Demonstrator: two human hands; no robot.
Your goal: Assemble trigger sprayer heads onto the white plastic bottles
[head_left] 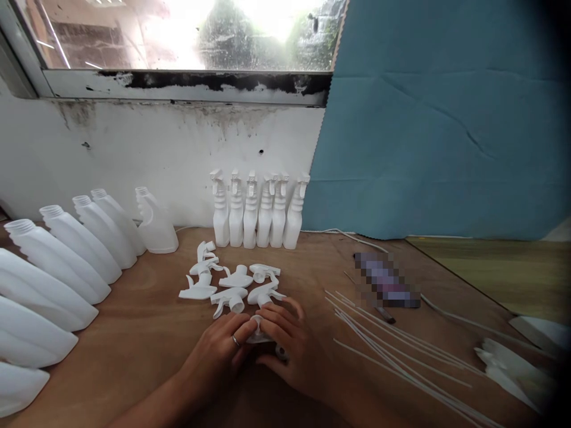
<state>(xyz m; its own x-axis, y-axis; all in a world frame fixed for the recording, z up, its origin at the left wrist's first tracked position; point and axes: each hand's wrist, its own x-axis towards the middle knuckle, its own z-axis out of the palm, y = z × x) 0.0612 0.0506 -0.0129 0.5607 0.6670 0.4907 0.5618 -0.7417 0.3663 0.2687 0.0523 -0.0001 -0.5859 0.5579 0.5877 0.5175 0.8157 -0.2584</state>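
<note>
Both hands meet low in the middle of the wooden table (147, 333). My left hand (220, 351), with a ring on one finger, and my right hand (289, 345) are curled around one white spray trigger head (257, 330), which is mostly hidden between the fingers. Just beyond them lies a loose pile of white trigger heads (232, 285). To the right, several thin white dip tubes (401, 356) lie fanned out on the table.
Several assembled white spray bottles (256, 211) stand against the wall. A row of open white bottles (66, 255) lies along the left. A blurred flat object (386, 279), a white cable, and white plastic pieces (513, 368) occupy the right. Blue board behind.
</note>
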